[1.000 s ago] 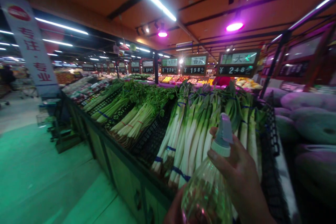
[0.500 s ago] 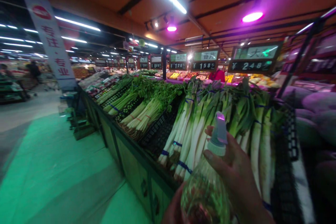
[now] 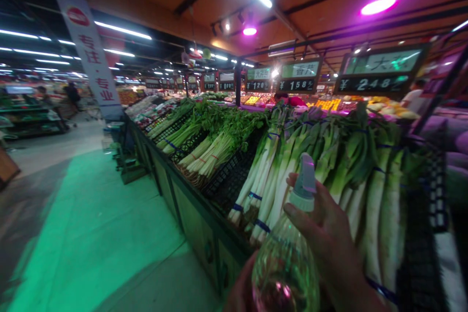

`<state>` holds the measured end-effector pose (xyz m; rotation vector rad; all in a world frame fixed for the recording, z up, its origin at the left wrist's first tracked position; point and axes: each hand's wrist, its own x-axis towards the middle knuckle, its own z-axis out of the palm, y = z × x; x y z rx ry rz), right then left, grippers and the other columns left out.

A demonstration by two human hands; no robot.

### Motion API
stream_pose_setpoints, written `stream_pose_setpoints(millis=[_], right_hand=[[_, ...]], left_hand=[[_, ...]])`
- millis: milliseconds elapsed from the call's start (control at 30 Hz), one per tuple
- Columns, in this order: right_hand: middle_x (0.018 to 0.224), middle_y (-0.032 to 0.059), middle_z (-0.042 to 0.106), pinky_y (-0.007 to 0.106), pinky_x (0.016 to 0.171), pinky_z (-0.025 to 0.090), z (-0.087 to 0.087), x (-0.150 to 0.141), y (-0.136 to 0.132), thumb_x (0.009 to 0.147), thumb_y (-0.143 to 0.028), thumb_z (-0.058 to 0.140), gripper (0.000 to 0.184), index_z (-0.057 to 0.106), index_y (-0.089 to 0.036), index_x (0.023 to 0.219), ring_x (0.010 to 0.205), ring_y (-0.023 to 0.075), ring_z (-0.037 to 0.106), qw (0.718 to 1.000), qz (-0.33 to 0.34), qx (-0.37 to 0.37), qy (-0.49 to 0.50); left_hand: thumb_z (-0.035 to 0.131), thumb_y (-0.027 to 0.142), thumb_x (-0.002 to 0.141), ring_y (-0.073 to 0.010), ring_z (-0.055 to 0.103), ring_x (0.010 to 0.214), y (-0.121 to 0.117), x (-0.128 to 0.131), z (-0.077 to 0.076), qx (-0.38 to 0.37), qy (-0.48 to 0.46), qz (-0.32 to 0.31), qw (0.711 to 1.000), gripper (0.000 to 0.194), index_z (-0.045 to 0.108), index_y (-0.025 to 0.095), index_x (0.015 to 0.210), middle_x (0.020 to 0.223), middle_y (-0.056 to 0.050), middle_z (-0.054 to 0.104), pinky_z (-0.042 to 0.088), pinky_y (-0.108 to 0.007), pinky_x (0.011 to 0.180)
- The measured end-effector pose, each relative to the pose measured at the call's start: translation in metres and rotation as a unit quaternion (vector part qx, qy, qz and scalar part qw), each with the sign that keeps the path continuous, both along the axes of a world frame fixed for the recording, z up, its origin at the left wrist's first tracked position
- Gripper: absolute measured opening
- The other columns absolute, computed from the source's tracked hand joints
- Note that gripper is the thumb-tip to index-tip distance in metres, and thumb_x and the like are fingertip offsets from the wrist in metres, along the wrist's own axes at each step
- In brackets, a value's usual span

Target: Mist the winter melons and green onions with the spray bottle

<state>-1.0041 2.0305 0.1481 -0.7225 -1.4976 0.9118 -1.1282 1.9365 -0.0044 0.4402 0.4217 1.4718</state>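
My right hand (image 3: 331, 248) is wrapped around the neck of a clear spray bottle (image 3: 285, 268), its fingers by the pale trigger head (image 3: 305, 183). Only a sliver of my left hand (image 3: 239, 290) shows at the bottom edge, cupped against the bottle's lower left side. The nozzle points toward bundles of leeks (image 3: 278, 175) tied with blue bands, lying in a black crate (image 3: 420, 234) just beyond the bottle.
A long produce stand (image 3: 197, 224) runs back to the left, with celery and leafy greens (image 3: 219, 141) in black crates. Price boards (image 3: 376, 83) hang above it. A white banner (image 3: 93, 58) stands at the aisle end. People (image 3: 71, 95) stand far left on the green-lit floor (image 3: 84, 234).
My view has swung and moved closer along the stand, so the leeks look larger and sit further right. Both hands and the bottle keep nearly the same place and grip.
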Motion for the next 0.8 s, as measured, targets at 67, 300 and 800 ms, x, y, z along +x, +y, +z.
stream_pose_setpoints(millis=[67,300,800], right_hand=[[0.136,0.0171,0.067,0.055,0.112,0.047,-0.004,-0.003,0.003,0.072,-0.052,0.084,0.067,0.062,-0.018,0.125,0.128,0.0371,0.062,1.0,0.009,-0.012,0.022],[0.14,0.017,0.064,0.053,0.115,0.045,-0.006,-0.007,0.004,0.076,-0.051,0.083,0.067,0.06,-0.017,0.129,0.132,0.0359,0.06,0.999,0.039,-0.008,0.004],[0.139,0.0138,0.066,0.049,0.114,0.047,-0.013,-0.01,0.008,0.079,-0.049,0.084,0.074,0.059,-0.019,0.141,0.131,0.0338,0.062,0.998,0.06,0.014,-0.012]], left_hand=[[0.096,0.038,0.057,-0.0357,0.065,0.131,0.001,0.0,-0.004,0.021,-0.028,0.003,0.999,0.062,0.078,0.025,0.115,0.125,-0.007,0.079,0.036,-0.052,0.124],[0.097,0.034,0.055,-0.0354,0.072,0.121,0.008,-0.001,-0.015,-0.038,-0.049,0.043,0.997,0.058,0.08,0.021,0.108,0.114,-0.009,0.083,0.041,-0.052,0.121],[0.101,0.05,0.02,-0.0407,0.04,0.151,0.009,-0.015,-0.022,0.057,0.011,0.039,0.998,0.1,0.077,0.022,0.113,0.132,-0.01,0.075,0.016,-0.049,0.131]])
